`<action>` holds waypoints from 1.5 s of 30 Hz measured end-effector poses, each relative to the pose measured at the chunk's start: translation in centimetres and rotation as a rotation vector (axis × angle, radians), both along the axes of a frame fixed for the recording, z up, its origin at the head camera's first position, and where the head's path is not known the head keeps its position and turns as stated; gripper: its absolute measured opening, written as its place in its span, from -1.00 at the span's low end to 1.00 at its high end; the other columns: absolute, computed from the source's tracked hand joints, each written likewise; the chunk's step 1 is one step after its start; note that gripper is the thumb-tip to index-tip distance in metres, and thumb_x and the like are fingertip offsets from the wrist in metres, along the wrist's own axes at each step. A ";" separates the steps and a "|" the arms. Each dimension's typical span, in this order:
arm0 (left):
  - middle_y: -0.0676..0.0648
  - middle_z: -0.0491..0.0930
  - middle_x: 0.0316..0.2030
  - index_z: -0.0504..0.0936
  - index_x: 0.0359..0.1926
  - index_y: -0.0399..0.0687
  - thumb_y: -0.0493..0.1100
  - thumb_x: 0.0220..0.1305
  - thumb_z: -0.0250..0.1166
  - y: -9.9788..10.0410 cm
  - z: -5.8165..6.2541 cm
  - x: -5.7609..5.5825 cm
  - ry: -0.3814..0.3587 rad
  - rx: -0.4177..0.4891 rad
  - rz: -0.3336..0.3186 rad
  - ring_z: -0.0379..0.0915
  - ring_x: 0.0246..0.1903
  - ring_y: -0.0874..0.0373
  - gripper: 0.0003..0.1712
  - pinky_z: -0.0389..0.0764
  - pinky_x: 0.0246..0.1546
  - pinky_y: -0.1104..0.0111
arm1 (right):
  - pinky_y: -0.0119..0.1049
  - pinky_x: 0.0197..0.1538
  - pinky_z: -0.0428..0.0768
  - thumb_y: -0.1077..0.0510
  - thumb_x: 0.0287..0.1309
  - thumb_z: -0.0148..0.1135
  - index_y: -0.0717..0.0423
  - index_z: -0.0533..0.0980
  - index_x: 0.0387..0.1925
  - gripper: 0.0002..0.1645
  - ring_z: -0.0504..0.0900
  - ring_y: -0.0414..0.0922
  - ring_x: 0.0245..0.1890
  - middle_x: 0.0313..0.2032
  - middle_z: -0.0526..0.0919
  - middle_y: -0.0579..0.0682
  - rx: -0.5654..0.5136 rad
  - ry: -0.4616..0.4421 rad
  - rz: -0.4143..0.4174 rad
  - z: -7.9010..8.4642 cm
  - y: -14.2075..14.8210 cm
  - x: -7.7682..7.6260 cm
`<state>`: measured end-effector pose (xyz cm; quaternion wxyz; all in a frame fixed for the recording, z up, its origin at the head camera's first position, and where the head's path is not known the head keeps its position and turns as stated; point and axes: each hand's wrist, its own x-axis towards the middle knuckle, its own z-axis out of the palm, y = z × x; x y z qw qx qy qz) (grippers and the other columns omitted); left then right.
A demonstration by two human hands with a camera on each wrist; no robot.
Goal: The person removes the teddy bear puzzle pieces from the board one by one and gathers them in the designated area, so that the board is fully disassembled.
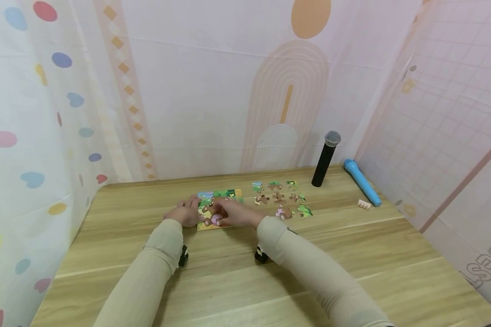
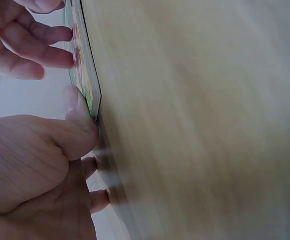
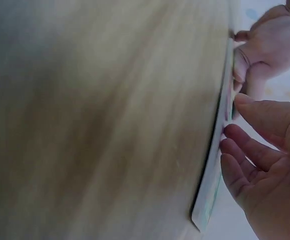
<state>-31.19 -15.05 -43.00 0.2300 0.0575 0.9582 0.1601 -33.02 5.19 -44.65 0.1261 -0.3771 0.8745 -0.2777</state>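
A jigsaw puzzle board (image 1: 234, 192) with a colourful bear picture lies flat on the wooden table. My left hand (image 1: 185, 213) rests at the board's left edge. In the left wrist view its thumb (image 2: 79, 107) presses on the board's corner, and other fingertips touch the table beside it. Over the middle of the board my right hand (image 1: 235, 212) bends down, its thumb and fingers around a puzzle piece (image 3: 229, 105) with a bear print. That hand covers part of the picture in the head view.
Right of the board lie several loose puzzle pieces (image 1: 279, 198) in rows. Farther right, a black microphone (image 1: 324, 161) stands upright, near a blue microphone (image 1: 362, 181) lying down and a small pale piece with knobs (image 1: 363, 205). Patterned curtains (image 1: 196, 91) hang behind the table.
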 end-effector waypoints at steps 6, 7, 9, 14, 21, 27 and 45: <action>-0.23 -0.35 0.61 -0.18 0.62 -0.19 0.03 0.54 0.10 -0.1 0.3 0.0 0.000 -0.014 -0.010 -0.41 0.55 -0.34 -0.09 -0.01 0.26 -0.52 | -0.49 -0.01 0.57 0.38 0.26 0.33 0.28 0.44 0.17 -0.53 0.64 -0.08 -0.01 0.01 0.64 0.13 0.004 0.021 -0.020 -0.4 -0.7 0.3; -0.23 -0.34 0.61 -0.18 0.62 -0.18 0.03 0.54 0.11 -0.1 0.3 0.0 0.002 -0.015 -0.010 -0.40 0.55 -0.34 -0.09 0.00 0.26 -0.52 | -0.51 -0.01 0.57 0.38 0.25 0.33 0.30 0.43 0.17 -0.53 0.64 -0.07 -0.02 0.01 0.63 0.14 -0.002 0.021 -0.021 -0.4 -0.8 0.3; -0.24 -0.33 0.61 -0.16 0.62 -0.19 0.03 0.54 0.12 -0.1 0.3 -0.1 0.007 -0.017 -0.012 -0.38 0.54 -0.35 -0.10 0.02 0.25 -0.52 | -0.54 -0.03 0.56 0.38 0.25 0.34 0.32 0.43 0.16 -0.53 0.64 -0.08 -0.03 0.00 0.62 0.15 -0.010 0.021 -0.027 -0.5 -1.0 0.4; -0.25 -0.29 0.61 -0.11 0.61 -0.18 0.00 0.53 0.13 0.0 0.2 -0.2 0.023 -0.014 -0.007 -0.33 0.54 -0.34 -0.13 0.06 0.24 -0.52 | -0.52 -0.04 0.58 0.37 0.22 0.37 0.35 0.42 0.16 -0.50 0.65 -0.08 -0.06 0.00 0.59 0.16 -0.027 0.018 -0.045 -0.3 -1.4 0.6; -0.25 -0.28 0.61 -0.10 0.61 -0.17 0.01 0.54 0.12 0.1 0.1 -0.5 0.026 -0.019 -0.011 -0.31 0.54 -0.34 -0.14 0.03 0.24 -0.53 | -0.52 -0.03 0.56 0.37 0.20 0.39 0.34 0.44 0.15 -0.49 0.63 -0.11 -0.08 0.03 0.56 0.16 -0.003 0.054 -0.082 -0.2 -1.8 0.7; -0.25 -0.28 0.61 -0.09 0.61 -0.16 0.02 0.53 0.13 0.3 0.3 -0.4 0.028 -0.014 -0.009 -0.30 0.54 -0.33 -0.14 0.10 0.22 -0.50 | -0.54 -0.06 0.55 0.36 0.24 0.36 0.29 0.45 0.12 -0.56 0.61 -0.18 -0.11 -0.01 0.55 0.10 -0.013 0.027 -0.129 -0.4 -1.7 0.6; -0.22 -0.37 0.61 -0.17 0.62 -0.17 0.01 0.56 0.07 -0.3 -0.2 -0.1 0.011 -0.002 -0.019 -0.39 0.54 -0.35 -0.13 0.03 0.31 -0.45 | -0.46 -0.04 0.60 0.32 0.32 0.30 0.30 0.35 0.30 -0.43 0.63 -0.12 -0.03 0.05 0.52 0.08 -0.016 -0.052 -0.191 0.4 1.5 1.0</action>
